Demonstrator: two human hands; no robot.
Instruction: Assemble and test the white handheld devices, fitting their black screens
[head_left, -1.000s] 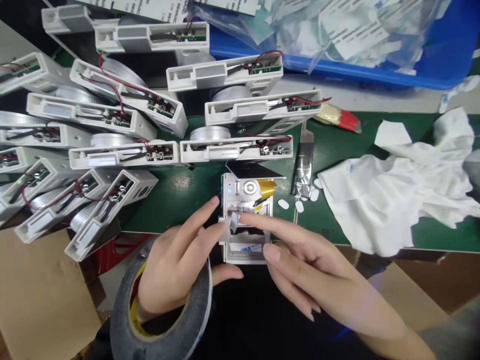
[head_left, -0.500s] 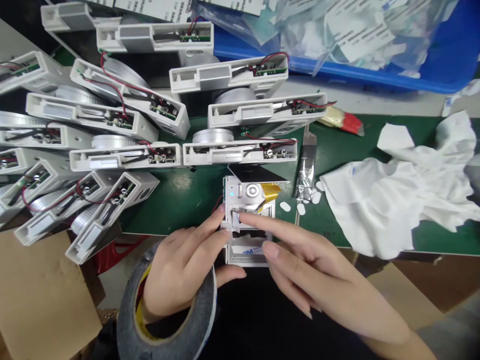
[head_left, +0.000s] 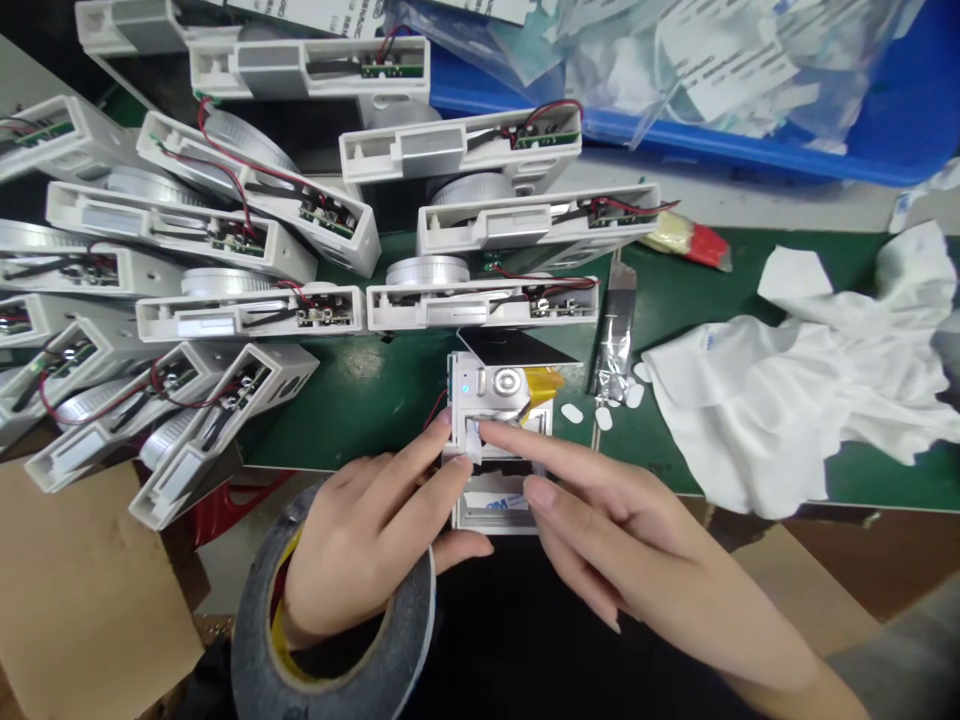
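We hold our left hand (head_left: 352, 555) palm down, fingers (head_left: 431, 493) stretched forward and thumb (head_left: 466, 548) apart below, while our right hand (head_left: 645, 535) points its forefinger (head_left: 547, 452) leftward, thumb (head_left: 551, 502) set apart beneath, remaining fingers curled under, bare forearm (head_left: 772, 630) slanting to lower right.

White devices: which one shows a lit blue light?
The white device between the left hand and right hand, by the black panel. Its blue light glows; none shows on the others.

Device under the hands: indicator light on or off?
On: the indicator light glows blue on the device, left of the round silver button. Nothing covers it.
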